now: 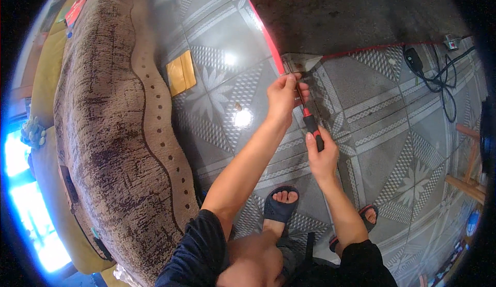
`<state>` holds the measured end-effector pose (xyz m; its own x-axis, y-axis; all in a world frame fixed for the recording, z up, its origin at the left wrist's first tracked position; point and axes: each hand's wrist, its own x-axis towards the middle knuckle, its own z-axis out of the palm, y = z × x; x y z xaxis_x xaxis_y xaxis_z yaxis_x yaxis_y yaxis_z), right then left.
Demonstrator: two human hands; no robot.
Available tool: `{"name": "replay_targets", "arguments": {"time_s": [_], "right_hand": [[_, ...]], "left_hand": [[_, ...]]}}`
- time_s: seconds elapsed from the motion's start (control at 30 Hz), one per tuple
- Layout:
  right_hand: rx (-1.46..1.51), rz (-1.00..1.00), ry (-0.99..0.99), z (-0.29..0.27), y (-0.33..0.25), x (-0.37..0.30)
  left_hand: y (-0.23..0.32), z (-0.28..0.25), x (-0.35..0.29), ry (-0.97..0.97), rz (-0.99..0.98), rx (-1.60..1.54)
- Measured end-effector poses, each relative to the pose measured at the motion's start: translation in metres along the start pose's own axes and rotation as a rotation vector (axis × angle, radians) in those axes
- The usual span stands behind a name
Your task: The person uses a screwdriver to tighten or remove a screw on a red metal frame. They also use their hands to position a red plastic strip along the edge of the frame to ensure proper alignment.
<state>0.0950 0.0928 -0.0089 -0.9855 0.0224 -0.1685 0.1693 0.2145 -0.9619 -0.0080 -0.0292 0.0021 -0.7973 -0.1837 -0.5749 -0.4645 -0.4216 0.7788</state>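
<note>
In my right hand (324,155) is a screwdriver (313,129) with a black and red handle. Its shaft points away from me, toward the near corner of a dark, stained panel (351,13) with red edging. My left hand (285,95) is closed around the front of the shaft, just below that corner. A pale metal-looking piece (302,61) shows at the corner, where the tip reaches. Whether the tip sits in a screw is hidden by my left fingers.
A brown patterned rug (111,127) lies draped in a long heap at left, over yellow cushions (67,199). A yellow-brown envelope (181,74) rests on the tiled floor (217,127). At right are a black cable (444,83) and a wooden stool (467,184).
</note>
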Motion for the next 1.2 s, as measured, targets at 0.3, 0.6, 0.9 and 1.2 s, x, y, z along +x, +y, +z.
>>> {"name": "replay_targets", "arguments": {"time_s": [0.3, 0.6, 0.9, 1.2], "right_hand": [[1.132, 0.732, -0.525, -0.041, -0.007, 0.006], [0.431, 0.908, -0.569, -0.054, -0.036, 0.028], [0.023, 0.939, -0.500, -0.065, -0.059, 0.040], [-0.010, 0.919, -0.442, -0.054, -0.068, 0.042]], "left_hand": [[0.004, 0.000, 0.001, -0.016, -0.106, -0.180], [-0.010, -0.030, 0.031, -0.304, 0.369, 0.208], [-0.020, -0.017, 0.060, -0.410, -0.313, -0.438], [0.002, -0.038, 0.067, -0.461, -0.324, -0.270]]}}
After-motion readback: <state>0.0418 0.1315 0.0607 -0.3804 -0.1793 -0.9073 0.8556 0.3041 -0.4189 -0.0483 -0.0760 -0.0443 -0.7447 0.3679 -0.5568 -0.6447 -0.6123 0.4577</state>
